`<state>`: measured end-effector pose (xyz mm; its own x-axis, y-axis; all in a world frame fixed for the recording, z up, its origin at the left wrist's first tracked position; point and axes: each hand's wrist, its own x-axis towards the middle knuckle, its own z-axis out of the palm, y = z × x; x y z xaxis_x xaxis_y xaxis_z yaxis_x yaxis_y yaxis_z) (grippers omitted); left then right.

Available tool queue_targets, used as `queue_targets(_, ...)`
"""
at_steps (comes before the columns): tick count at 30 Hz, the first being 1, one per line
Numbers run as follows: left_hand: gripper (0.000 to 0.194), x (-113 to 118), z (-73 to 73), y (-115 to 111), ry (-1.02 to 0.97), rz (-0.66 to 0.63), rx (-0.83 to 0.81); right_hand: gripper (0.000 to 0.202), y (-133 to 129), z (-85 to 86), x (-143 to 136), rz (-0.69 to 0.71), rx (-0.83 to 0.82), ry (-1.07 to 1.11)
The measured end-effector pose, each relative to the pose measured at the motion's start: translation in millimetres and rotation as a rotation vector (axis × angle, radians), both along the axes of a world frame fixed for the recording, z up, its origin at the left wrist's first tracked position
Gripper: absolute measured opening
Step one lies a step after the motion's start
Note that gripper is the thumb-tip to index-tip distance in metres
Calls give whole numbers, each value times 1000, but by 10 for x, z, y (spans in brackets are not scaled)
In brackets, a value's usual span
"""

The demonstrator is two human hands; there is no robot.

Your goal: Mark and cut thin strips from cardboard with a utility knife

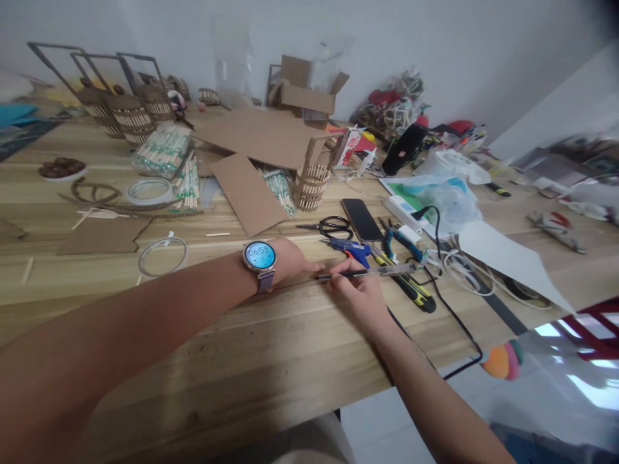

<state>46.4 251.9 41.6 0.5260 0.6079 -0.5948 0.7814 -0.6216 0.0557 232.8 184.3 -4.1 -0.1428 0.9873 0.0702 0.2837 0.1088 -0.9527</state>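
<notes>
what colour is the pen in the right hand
The pen is black near its tip and clear further back, seen in the head view.

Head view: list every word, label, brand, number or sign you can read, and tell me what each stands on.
"06:59": on the lit face of the watch; the smaller marks below the time are too small to read.
Green print on the bundled sticks: too small to read.
Markings on the red-and-white box: too blurred to read.
Small label on the black cylinder: too small to read.
</notes>
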Motion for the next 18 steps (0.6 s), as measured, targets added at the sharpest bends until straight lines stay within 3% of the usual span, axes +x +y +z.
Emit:
queue_targets(7,136,8,145,-93,43,-38,22,11,-3,-74,-84,82,98,-89)
queue_targets(12,138,-24,38,-67,26,-73,55,10,-9,-66,-102,106,124,-117)
queue_targets(18,132,-78,-87,-41,-183,-23,79,9,-15,-76,-111,125,136,-168)
